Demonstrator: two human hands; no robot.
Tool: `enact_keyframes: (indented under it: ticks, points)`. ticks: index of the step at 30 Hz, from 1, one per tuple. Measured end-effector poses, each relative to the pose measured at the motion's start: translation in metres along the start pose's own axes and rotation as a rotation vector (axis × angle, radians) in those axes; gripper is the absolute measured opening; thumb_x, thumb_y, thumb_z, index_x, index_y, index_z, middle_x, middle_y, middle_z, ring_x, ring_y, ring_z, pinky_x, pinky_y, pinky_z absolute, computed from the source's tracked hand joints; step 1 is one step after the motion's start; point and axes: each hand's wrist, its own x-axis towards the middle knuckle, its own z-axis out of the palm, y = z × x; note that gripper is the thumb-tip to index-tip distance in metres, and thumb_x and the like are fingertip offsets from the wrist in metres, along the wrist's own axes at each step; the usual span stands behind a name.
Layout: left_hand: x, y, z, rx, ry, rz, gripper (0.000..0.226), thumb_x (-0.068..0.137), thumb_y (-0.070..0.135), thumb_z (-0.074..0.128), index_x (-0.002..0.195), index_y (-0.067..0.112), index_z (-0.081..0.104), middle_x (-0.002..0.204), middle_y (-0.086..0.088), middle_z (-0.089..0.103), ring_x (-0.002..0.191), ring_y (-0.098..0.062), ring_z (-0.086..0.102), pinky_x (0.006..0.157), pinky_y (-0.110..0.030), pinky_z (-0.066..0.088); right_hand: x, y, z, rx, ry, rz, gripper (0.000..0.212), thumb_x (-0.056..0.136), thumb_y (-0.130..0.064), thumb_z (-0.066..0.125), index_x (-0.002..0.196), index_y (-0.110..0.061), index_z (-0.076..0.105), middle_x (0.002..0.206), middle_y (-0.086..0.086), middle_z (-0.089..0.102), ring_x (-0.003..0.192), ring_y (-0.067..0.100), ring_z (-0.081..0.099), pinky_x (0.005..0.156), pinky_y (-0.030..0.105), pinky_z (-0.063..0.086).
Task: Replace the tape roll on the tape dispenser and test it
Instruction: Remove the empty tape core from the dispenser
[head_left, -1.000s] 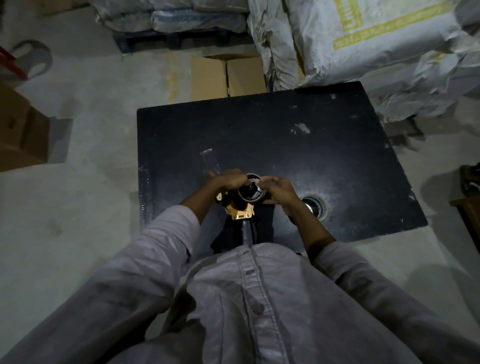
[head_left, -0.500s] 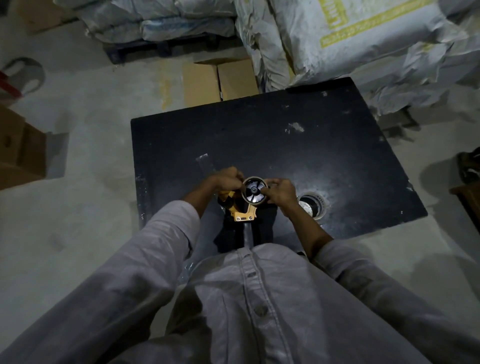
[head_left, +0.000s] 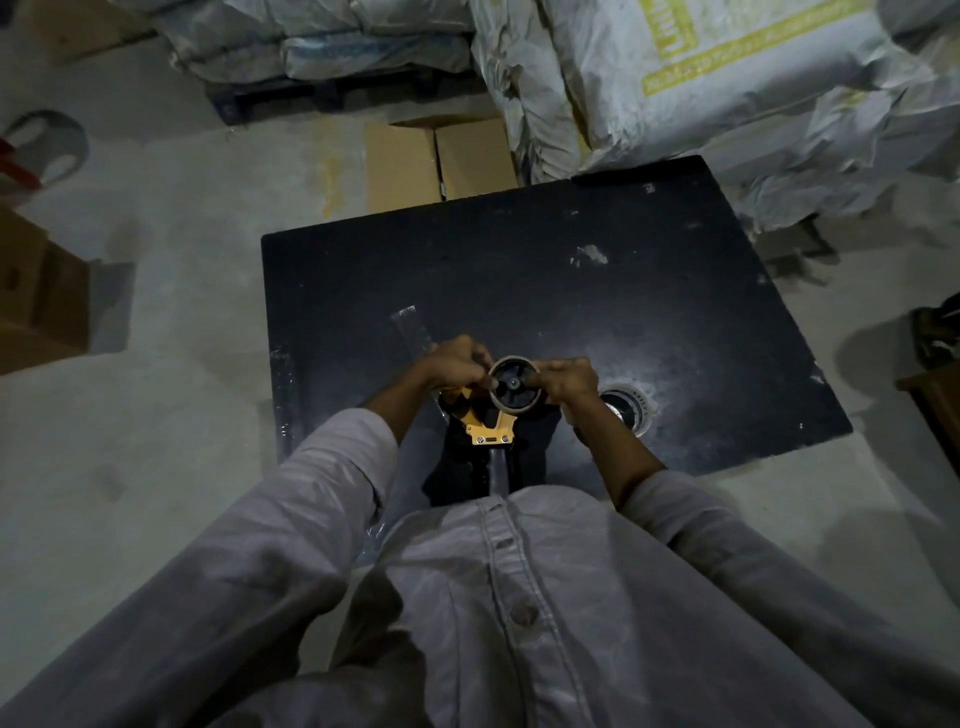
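We stand over a black surface (head_left: 571, 291) set on a bare concrete floor, with white sacks (head_left: 727, 78) and a cardboard box (head_left: 441, 161) stacked behind it. At its near edge sits the tape dispenser (head_left: 488, 434), its yellow frame low and its dark handle running back toward our body, so the long axis points straight at us. On top of it is the spoked hub with a thin ring around it (head_left: 513, 384), which we take for the spent core, though the light is too dim to be sure. Our left hand (head_left: 457, 364) pinches the hub's left rim, and our right hand (head_left: 569, 382) pinches its right rim, so both grips close on the same wheel from opposite sides, equally near. Another roll of tape (head_left: 626, 408) lies on the surface just right of our right wrist, the nearer hand for it. The dispenser's blade end is hidden under our left hand.
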Motion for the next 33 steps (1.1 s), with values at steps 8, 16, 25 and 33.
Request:
enact_keyframes:
  ticks: [8,16,25,33]
  points:
    - [0.0,-0.003,0.006,0.035,0.126,0.007,0.028,0.098,0.022,0.082,0.121,0.007,0.082,0.123,-0.016,0.082,0.124,-0.033,0.076,0.114,-0.047,0.059,0.001,0.005,-0.004,-0.067,-0.058,-0.044,0.043,0.093,-0.008,0.089,0.135,-0.001,0.079,0.131,0.026,0.08,0.128,0.041,0.077,0.113,0.057,0.062]
    - [0.002,-0.009,0.0,0.018,0.048,0.048,0.031,0.098,0.012,0.082,0.127,0.001,0.077,0.128,-0.02,0.079,0.126,-0.039,0.074,0.115,-0.051,0.057,-0.004,0.008,-0.005,-0.023,-0.145,0.012,0.065,0.091,0.006,0.086,0.151,-0.01,0.069,0.14,0.024,0.075,0.128,0.04,0.077,0.108,0.057,0.065]
    - [-0.005,-0.011,0.004,-0.03,0.1,0.048,0.05,0.089,0.041,0.093,0.12,0.004,0.08,0.124,-0.014,0.081,0.122,-0.032,0.076,0.111,-0.05,0.06,-0.004,0.011,-0.005,0.06,-0.199,-0.014,0.069,0.093,-0.006,0.089,0.157,-0.007,0.064,0.144,0.024,0.073,0.134,0.04,0.073,0.11,0.063,0.062]
    - [-0.005,-0.013,0.004,-0.159,0.096,0.031,0.049,0.084,0.03,0.098,0.112,-0.006,0.08,0.119,-0.024,0.08,0.12,-0.044,0.076,0.109,-0.058,0.061,-0.007,0.016,0.002,0.184,-0.146,0.01,0.068,0.085,-0.009,0.096,0.148,-0.007,0.07,0.135,0.021,0.079,0.126,0.039,0.078,0.109,0.057,0.065]
